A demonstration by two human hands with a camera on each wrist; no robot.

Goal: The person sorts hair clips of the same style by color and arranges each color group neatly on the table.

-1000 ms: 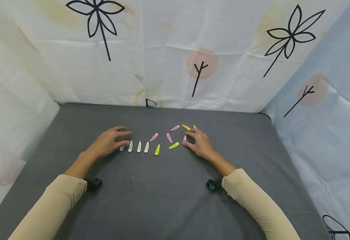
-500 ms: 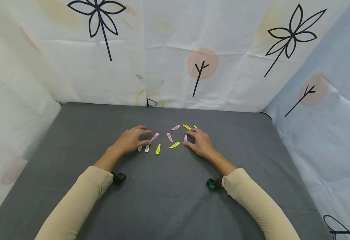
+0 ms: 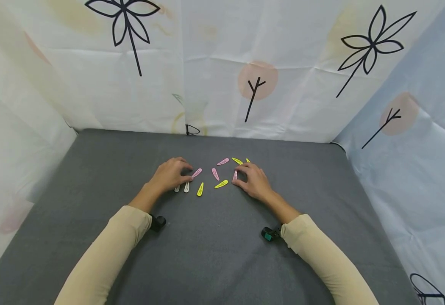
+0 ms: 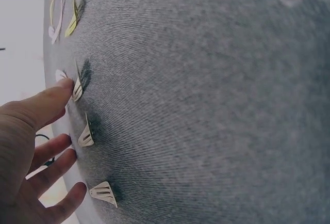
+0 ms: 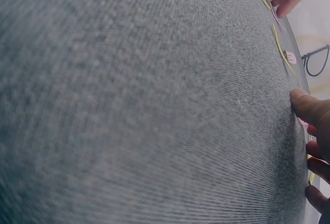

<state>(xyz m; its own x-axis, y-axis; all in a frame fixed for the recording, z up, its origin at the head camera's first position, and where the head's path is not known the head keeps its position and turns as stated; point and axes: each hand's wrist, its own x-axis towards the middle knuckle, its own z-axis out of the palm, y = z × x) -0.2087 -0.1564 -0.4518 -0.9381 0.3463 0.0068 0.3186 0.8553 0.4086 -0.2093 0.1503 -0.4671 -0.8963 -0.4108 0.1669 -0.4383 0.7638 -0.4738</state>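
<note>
Grey tabletop (image 3: 207, 262): bears loose hair clips, slim teardrops with slots, between two sleeved arms.
Left hand (image 3: 170, 174): relaxed, fingers apart and gripping nothing; its thumb tip meets the first pink clip.
White clips: one (image 3: 177, 189) at 5 o'clock from that hand, partly covered; another (image 3: 186, 188) at 4 o'clock; the left wrist view adds a third (image 4: 104, 193) by the little finger.
First pink clip (image 3: 197, 172): at 3 o'clock from the left hand, rounded end towards 1 or 2.
Upright yellow clip (image 3: 200, 189): at 6 o'clock from the first pink clip, rounded end down.
Middle pink clip (image 3: 215, 174): rounded end towards 11.
Slanted yellow clip (image 3: 221, 184): at 5 o'clock from the middle pink.
Upper pink clip (image 3: 223, 162): at 1 o'clock from the middle pink.
Far pink clip (image 3: 235, 176): between the right thumb and forefinger tips.
Far yellow clips: one (image 3: 237, 161) at 12 o'clock from the far pink clip, another (image 3: 248, 160) at 3 from that, mostly hidden.
Right hand (image 3: 254, 182): fingers bent about the far pink clip; cannot tell whether it grips.
</note>
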